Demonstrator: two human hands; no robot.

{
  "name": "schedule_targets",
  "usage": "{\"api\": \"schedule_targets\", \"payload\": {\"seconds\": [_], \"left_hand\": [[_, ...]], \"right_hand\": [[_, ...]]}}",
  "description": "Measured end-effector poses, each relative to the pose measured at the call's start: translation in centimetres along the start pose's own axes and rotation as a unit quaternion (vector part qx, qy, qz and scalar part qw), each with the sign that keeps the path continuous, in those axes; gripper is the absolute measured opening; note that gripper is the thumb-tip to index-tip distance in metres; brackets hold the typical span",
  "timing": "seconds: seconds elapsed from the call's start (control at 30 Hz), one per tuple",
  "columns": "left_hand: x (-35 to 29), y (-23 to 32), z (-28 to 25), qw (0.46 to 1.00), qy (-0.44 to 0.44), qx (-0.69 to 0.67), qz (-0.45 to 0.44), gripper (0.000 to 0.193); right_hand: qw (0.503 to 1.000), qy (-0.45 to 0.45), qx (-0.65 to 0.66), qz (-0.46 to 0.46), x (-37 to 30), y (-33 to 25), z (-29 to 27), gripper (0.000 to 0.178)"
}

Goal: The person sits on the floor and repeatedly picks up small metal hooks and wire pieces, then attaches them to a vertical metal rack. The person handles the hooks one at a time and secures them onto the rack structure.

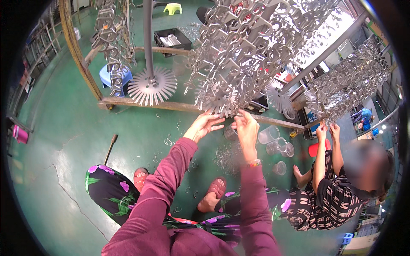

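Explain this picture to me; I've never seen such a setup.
No robot here: a person works bare-handed, seen from a fisheye camera on their head, so straight edges bend. The left hand and right hand are raised near a notched metal disc among hanging metal pieces; whether either holds one is too small to tell. On the green floor are scattered metal bits and clear plastic containers. At right, another person reaches toward a similar bunch.

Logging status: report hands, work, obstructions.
Left hand open; right hand grip unclear; both near slotted grey metal disc. Curved grey metal pieces hang above. Clear plastic cups rightward, not blocking.
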State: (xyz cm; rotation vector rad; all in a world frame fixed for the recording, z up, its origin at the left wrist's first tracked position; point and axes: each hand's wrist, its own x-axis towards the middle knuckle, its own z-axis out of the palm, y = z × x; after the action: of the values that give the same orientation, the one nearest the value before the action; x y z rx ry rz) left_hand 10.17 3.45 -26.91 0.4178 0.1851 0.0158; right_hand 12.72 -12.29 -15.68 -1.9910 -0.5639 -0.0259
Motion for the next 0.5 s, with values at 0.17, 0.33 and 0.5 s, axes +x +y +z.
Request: {"api": "schedule_targets", "payload": {"seconds": [0.17, 0.33, 0.5], "left_hand": [[0.3, 0.4, 0.2, 0.999, -0.005, -0.030, 0.023, 0.081], [1.0, 1.4, -1.1, 0.999, -0.017, -0.036, 0.022, 0.077], [1.5, 0.9, -0.7, 0.999, -0.004, -0.043, 0.014, 0.081]], "right_hand": [[0.992, 0.054, 0.113, -0.013, -0.7, -0.5, -0.1, 0.026], [0.983, 0.082, 0.161, -0.021, 1.6, -4.0, -0.7, 0.027], [0.982, 0.151, -0.046, -0.106, 4.7, -4.4, -0.1, 0.032]]}}
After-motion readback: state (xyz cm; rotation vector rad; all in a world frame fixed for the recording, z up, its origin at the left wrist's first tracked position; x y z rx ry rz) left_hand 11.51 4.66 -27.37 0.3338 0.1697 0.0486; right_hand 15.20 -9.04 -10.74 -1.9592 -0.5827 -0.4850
